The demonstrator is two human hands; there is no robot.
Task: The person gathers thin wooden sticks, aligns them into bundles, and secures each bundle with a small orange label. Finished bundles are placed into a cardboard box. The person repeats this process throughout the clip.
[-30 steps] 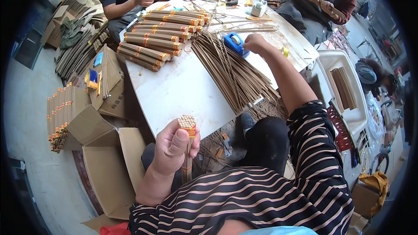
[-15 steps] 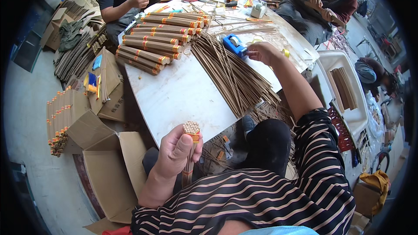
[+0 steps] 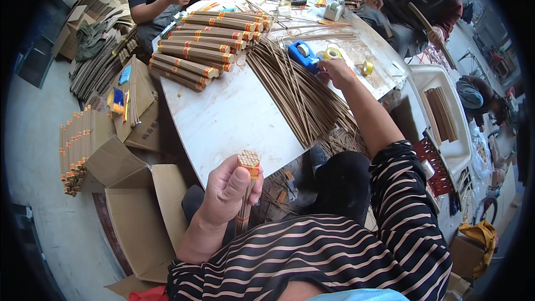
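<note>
My left hand [image 3: 228, 188] is wrapped round an upright bundle of incense sticks [image 3: 248, 159], its round end facing up. A red and yellow paper band circles the bundle just below that end. Over the table, my right hand [image 3: 336, 72] has its fingertips drawn together at the near end of a blue tape dispenser [image 3: 302, 54]. Whether a strip of tape lies between those fingers is too small to see. Beside and below the dispenser, loose incense sticks [image 3: 295, 97] lie spread in a thick heap toward the table's near edge.
Banded bundles [image 3: 192, 50] are stacked on the white table [image 3: 217, 114]. Tape rolls [image 3: 366, 68] lie right of my right hand. An open cardboard box [image 3: 131, 217] stands lower left, a white tub [image 3: 465, 153] at right. Two people handle things across the table.
My right hand has shifted slightly right and down along the dispenser, its fingers now more curled. The left hand and bundle have barely moved. At far right, a person's long brown piece has tilted.
</note>
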